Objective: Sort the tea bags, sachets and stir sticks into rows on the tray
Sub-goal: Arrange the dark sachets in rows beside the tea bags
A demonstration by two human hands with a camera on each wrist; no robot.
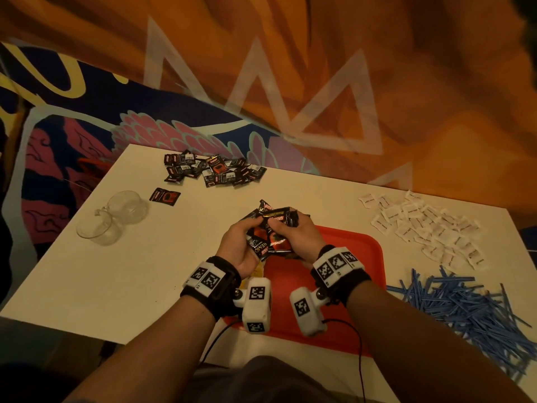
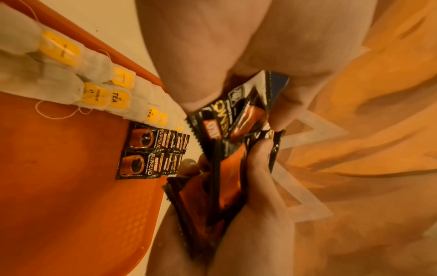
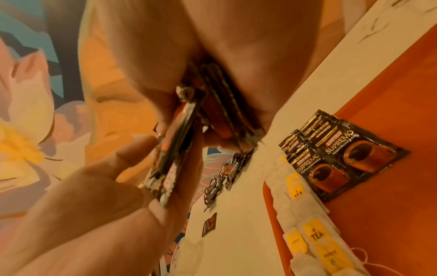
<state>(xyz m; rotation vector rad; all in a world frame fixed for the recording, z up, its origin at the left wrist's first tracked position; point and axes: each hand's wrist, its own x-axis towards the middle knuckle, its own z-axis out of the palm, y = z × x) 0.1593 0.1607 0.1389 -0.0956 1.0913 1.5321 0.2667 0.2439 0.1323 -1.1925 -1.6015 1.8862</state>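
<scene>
Currently my left hand (image 1: 239, 245) and right hand (image 1: 293, 237) both clutch one bundle of black coffee sachets (image 1: 268, 228) above the red tray (image 1: 366, 257)'s far edge; tea bags (image 2: 94, 84) lie rowed inside.

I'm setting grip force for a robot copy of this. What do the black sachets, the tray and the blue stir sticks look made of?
Black sachets: glossy printed foil or plastic film, shiny and creased. Tray: likely moulded red plastic with a textured floor. Blue stir sticks: thin and straight, probably plastic; too small to confirm.
</scene>
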